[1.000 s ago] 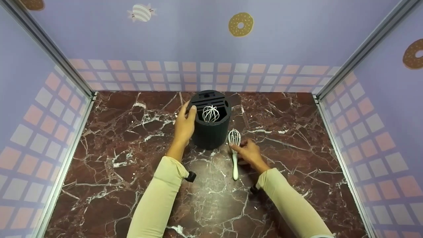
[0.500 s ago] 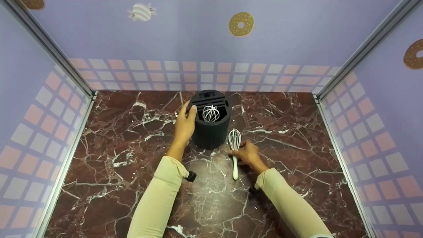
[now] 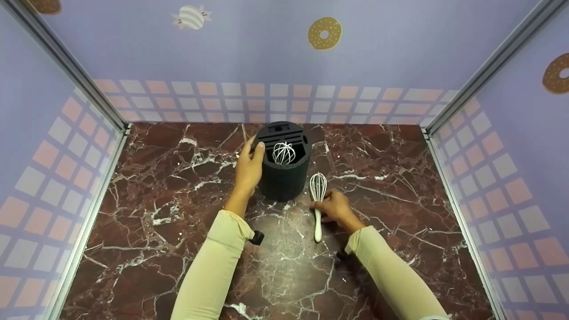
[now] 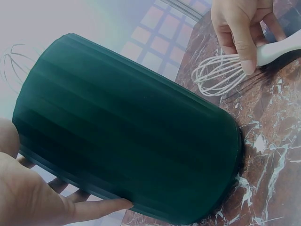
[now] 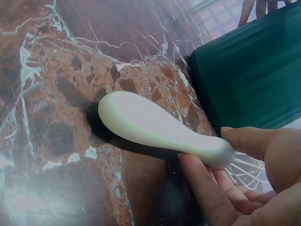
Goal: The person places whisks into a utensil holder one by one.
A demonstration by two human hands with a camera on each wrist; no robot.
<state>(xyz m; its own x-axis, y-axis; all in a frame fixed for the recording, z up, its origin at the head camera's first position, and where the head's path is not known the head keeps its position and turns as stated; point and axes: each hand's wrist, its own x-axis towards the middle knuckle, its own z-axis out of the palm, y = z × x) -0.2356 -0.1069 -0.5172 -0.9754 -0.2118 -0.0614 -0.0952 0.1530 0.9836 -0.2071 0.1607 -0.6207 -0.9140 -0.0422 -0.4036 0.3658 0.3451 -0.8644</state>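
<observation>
A dark green, ribbed round knife block (image 3: 284, 184) stands upright on the marble-patterned tabletop. My left hand (image 3: 249, 171) holds its left side, thumb up at the rim and fingers against the ribbed wall (image 4: 127, 127). Wire loops of one whisk (image 3: 283, 154) stick up from the block's large front compartment; its handle is hidden inside. To the right of the block, my right hand (image 3: 335, 207) pinches a second whisk (image 3: 318, 227) where the pale handle meets the wires. Its wire end points away from me, and the rounded handle end (image 5: 136, 115) lies low over the tabletop.
The block's top has several slots (image 3: 280, 133) and a small round hole (image 3: 305, 139). Purple panels with a pink-and-white check (image 3: 231, 89) enclose the back and both sides. Metal rails (image 3: 95, 195) run along the side panels.
My right thumb has slid down from the wires to the neck of the whisk, and the whisk has shifted slightly right. My left hand and the block have stayed put.
</observation>
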